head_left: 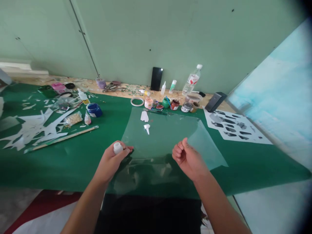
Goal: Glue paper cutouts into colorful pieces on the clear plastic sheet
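My left hand (113, 159) is wrapped round a small white bottle (118, 148) with an open neck and no cap on it. The hand is over the left edge of a clear plastic sheet (165, 130). My right hand (186, 156) hovers over the sheet's right part, fingers curled and thumb pressed against them; whatever it may pinch is hidden. Between and beyond the hands, a white nozzle cap (147, 128) lies on the sheet. Just behind it is a small cut piece of white paper (144, 116).
Paint jars (175, 104), a glue stick (173, 86), a phone (156, 78) and a water bottle (192, 80) line the back. Paper scraps (36, 125), a blue paint jar (94, 110) and a long stick (63, 139) lie left. A printed sheet (234, 125) and black box (215, 101) are right.
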The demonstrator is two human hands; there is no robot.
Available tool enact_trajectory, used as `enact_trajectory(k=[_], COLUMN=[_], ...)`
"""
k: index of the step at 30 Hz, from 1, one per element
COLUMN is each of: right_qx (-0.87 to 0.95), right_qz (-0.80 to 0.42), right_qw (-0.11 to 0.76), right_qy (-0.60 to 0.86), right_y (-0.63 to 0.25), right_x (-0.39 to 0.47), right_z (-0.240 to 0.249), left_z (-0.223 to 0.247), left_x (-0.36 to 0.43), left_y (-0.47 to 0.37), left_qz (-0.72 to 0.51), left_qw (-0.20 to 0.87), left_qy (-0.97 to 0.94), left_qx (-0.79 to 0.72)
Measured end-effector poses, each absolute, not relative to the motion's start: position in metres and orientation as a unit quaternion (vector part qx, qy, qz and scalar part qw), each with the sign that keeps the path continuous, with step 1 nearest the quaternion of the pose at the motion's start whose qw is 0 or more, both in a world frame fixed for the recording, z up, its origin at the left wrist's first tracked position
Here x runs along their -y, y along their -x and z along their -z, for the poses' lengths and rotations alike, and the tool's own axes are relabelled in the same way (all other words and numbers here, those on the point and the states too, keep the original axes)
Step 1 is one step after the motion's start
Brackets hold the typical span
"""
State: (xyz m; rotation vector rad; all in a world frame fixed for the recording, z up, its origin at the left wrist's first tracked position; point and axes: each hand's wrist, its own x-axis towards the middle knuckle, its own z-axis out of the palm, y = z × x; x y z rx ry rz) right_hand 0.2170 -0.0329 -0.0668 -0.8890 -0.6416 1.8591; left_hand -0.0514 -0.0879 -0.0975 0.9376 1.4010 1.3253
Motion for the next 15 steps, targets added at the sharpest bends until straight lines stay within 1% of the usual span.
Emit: enact_trajectory(k=[3,8,11,15], right_qx=[0.303,0.370,0.348,0.291], right_qz=[-0.736,-0.728,-0.751,-0.775], right_qw=[0.494,0.496,0.488,0.483], right_qy=[0.350,0.296,0.276,0.286], right_y=[-0.207,-0.179,-0.166,-0.162], right_x=[0.003,-0.067,-0.105,-0.128], right_z=[0.063,0.045,0.047,0.069], left_z=[0.094,0.090,0.088,0.078], left_x=[0.087,0.084,0.081,0.077], left_y=[0.052,0.049,0.047,0.046], left_qz=[-0.544,-0.546,-0.544,-0.519], left_qw=[0.501,0.523,0.527,0.540], left_qy=[-0.347,-0.286,-0.252,-0.224], left_qx=[-0.577,-0.589,-0.602,-0.624])
